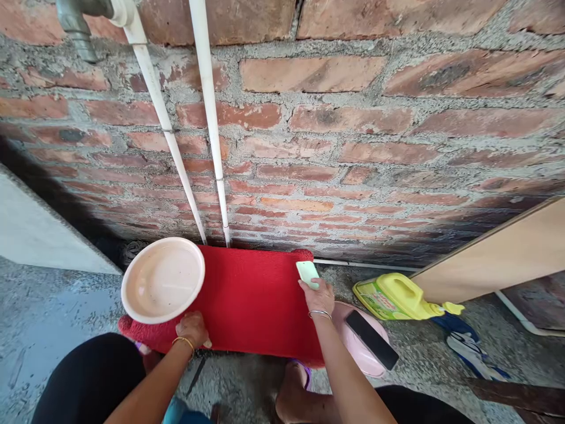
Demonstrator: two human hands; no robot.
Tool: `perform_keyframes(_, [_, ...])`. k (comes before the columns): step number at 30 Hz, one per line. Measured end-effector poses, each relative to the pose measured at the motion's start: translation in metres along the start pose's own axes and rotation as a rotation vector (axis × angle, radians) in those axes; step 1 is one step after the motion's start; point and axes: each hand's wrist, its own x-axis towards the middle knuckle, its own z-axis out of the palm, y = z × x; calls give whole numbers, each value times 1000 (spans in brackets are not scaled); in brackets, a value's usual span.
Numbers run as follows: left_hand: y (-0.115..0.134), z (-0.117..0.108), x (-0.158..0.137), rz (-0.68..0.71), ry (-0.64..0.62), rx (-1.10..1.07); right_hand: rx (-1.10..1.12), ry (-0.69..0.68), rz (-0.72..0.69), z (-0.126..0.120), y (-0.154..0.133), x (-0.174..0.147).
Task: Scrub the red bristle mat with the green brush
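Note:
A red mat (pixel 260 300) with fuzzy ends lies stretched out flat in front of me, against the foot of the wall. My left hand (pixel 193 328) is closed at its near left edge, fingers curled over the fabric. At the mat's right end, my right hand (pixel 321 294) holds what looks like a pale green bar of soap (pixel 308 273); the bar is over the far right corner. Beside my left hand, a pale pink basin (pixel 165 280) rests on the mat's left end. Its inside shows small dark specks.
A pink lid or basin (pixel 346 338) with a black phone (pixel 372 340) on it is to the right. Beyond lies a yellow detergent bottle (pixel 395 296) on its side, near blue-and-white gloves (pixel 474 353). White pipes (pixel 212 118) run down the brick wall (pixel 309 118). Panels flank both sides.

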Motion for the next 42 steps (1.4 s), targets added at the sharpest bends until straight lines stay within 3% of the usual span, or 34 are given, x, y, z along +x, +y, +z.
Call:
perform_keyframes(7, [3,-3,-2,-24,-13,3,-21,-70,-69,16,-41,-1])
perform_keyframes(16, [1,-1,0,-16,-16,-16,-68,5,245,-19,22,4])
perform_keyframes(24, [2,-2,-1,-7,-7,-23,-30,-71,28,-11,6,-14])
perform_keyframes(29, [0,-2,0,-1,-23,-23,-31,25,206,-18,18,-16])
perform_keyframes(35, [3,-6,-4,-18,-28,-23,33,63,153,-12,24,-21])
perform_keyframes(39, [4,-10,-8,-22,-32,-30,109,136,248,8,5,-31])
perform_keyframes(42, [4,-11,-10,-23,-19,-39,137,74,68,37,-38,-56])
